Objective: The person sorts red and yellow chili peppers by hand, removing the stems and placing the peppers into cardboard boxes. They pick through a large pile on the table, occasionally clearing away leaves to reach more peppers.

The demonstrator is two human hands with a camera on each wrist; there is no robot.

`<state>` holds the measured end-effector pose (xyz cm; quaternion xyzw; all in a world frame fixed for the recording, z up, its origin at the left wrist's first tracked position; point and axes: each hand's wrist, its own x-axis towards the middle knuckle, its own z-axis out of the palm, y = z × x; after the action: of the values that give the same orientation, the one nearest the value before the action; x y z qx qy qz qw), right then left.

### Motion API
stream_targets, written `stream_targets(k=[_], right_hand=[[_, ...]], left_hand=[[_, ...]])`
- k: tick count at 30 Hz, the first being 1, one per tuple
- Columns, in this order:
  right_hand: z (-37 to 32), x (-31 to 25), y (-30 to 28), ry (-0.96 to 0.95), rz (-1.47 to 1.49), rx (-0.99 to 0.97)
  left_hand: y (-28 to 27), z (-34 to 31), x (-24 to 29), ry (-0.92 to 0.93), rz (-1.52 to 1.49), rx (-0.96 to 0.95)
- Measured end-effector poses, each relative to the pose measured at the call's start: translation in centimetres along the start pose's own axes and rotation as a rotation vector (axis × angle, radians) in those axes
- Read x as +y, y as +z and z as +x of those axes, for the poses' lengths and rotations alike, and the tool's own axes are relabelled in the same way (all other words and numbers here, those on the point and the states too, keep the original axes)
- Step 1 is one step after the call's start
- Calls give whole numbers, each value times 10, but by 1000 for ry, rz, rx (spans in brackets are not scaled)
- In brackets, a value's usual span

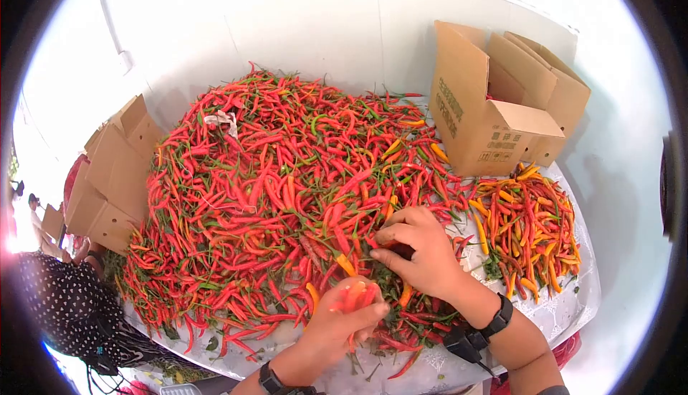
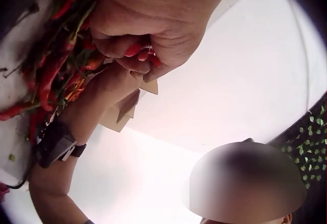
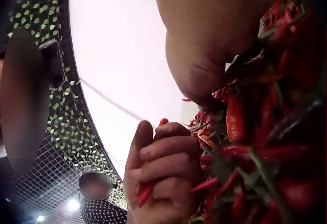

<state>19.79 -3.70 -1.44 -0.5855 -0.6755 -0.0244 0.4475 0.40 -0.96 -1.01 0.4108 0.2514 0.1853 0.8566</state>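
Note:
My left hand (image 1: 344, 315) curls around several red chili peppers (image 1: 355, 296) at the front of the large heap. In the left wrist view, red chili tips (image 2: 143, 53) poke out between its fingers, and the right wrist view shows a red chili (image 3: 146, 193) across the palm side. Just to the right, my right hand (image 1: 423, 251) reaches into the heap of red chilies (image 1: 251, 173) with bent fingers, thumb and index tips close together at a red chili. I cannot tell whether it pinches that one. An orange chili (image 1: 346, 264) lies just left of these fingertips.
A smaller pile of orange and red chilies (image 1: 530, 230) lies at the right of the covered table (image 1: 573, 309). Open cardboard boxes stand at the back right (image 1: 469, 108) and left (image 1: 115, 180). A person in a dotted garment (image 1: 68, 309) is at the left edge.

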Motion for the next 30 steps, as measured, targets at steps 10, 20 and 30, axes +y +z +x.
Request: stream_targets(k=[10,20,30], right_hand=[[-29,-43,-16,-423,18,25],[-30,-45,-22,584,989,-14],[-32,-39,-26,620,1118,-218]], left_hand=[[19,2,10,-9,-263,290],[6,-8,11,21,-106,45],[5,-5,6,-76,53,7]])
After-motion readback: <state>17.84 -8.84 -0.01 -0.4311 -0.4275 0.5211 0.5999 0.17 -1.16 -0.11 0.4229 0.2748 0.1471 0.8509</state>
